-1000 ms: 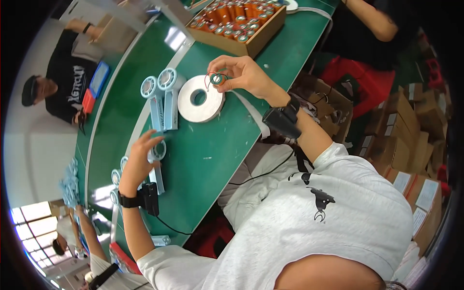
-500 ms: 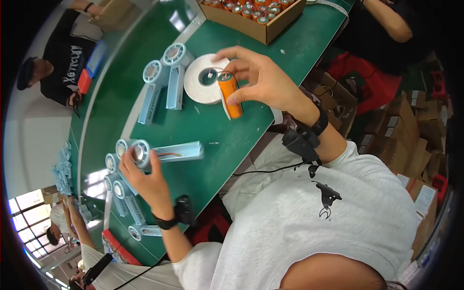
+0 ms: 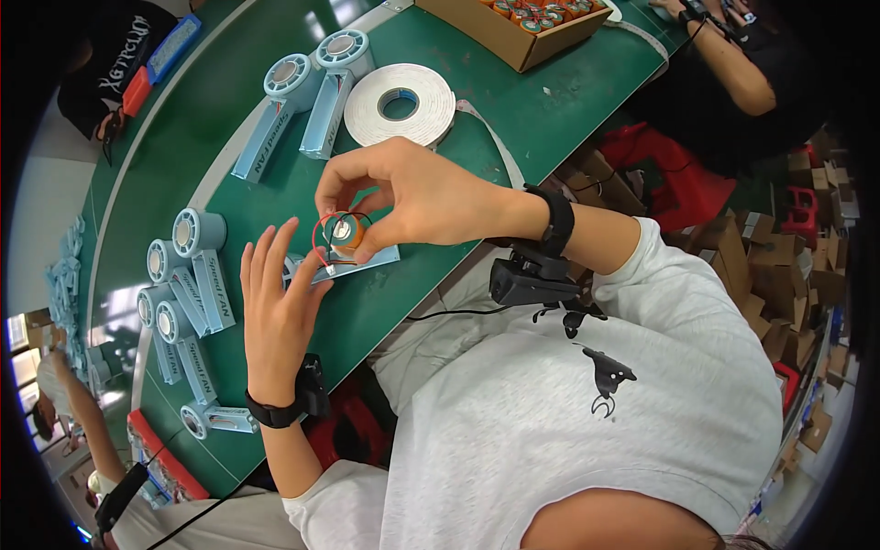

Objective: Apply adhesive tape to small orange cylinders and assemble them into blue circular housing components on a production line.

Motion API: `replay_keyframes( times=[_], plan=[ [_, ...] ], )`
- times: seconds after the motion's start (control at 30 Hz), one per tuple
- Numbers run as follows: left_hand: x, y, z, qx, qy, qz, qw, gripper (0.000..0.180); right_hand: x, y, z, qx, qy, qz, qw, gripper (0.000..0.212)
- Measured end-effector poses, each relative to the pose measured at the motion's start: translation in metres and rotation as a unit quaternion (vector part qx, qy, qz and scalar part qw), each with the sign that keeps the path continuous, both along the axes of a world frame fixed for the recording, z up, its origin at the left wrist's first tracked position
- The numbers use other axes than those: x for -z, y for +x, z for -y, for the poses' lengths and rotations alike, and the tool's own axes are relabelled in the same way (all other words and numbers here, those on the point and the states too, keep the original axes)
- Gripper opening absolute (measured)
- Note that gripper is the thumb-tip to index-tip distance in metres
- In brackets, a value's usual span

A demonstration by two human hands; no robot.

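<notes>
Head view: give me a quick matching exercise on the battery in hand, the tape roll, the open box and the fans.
1. battery
2. tape roll
3. open box
4. fans

A. light blue, with round heads
B. brown, holding orange batteries
C. gripped by the right hand
D. white, flat on the table

Pairs: 1-C, 2-D, 3-B, 4-A

Bright room, light mostly white and even; windows point(image 3: 18, 332) at far left burn out. The green tabletop point(image 3: 568, 101) carries a soft sheen, with pale glare toward its far-left end. I see black clothing point(image 3: 715, 119) upper right sink dark, detail lost. Left hand point(image 3: 278, 312) and right hand point(image 3: 426, 197) fairly crisp; far-left background soft. Strong fisheye: edges curve, corners black.
</notes>
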State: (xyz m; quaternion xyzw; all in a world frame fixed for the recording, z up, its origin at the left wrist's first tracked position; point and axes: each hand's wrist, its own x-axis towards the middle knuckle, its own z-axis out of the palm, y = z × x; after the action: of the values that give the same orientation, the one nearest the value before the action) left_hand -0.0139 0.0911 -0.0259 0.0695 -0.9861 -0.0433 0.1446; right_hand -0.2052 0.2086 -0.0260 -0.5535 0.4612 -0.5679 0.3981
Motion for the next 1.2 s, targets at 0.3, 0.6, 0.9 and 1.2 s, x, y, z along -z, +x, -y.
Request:
replay_keyframes(
  times=[0.3, 0.6, 0.9, 1.2],
  plan=[
    [0.011, -0.001, -0.005, -0.014, -0.087, 0.011, 0.996, 0.025, 0.004, 0.003, 0.004, -0.006, -0.077, -0.218, 0.973, 0.028],
    [0.018, 0.005, -0.007, -0.030, 0.005, -0.064, 0.997, 0.015, -0.024, 0.002, 0.015, -0.082, -0.002, -0.335, 0.939, 0.017],
    [0.024, -0.005, -0.009, -0.105, 0.126, -0.150, 0.975, 0.009, -0.018, -0.006, 0.004, -0.075, 0.012, -0.308, 0.948, 0.016],
    [0.024, -0.009, -0.010, -0.115, 0.076, -0.166, 0.976, 0.008, -0.028, 0.004, 0.024, -0.136, -0.039, -0.461, 0.876, 0.010]
  ],
)
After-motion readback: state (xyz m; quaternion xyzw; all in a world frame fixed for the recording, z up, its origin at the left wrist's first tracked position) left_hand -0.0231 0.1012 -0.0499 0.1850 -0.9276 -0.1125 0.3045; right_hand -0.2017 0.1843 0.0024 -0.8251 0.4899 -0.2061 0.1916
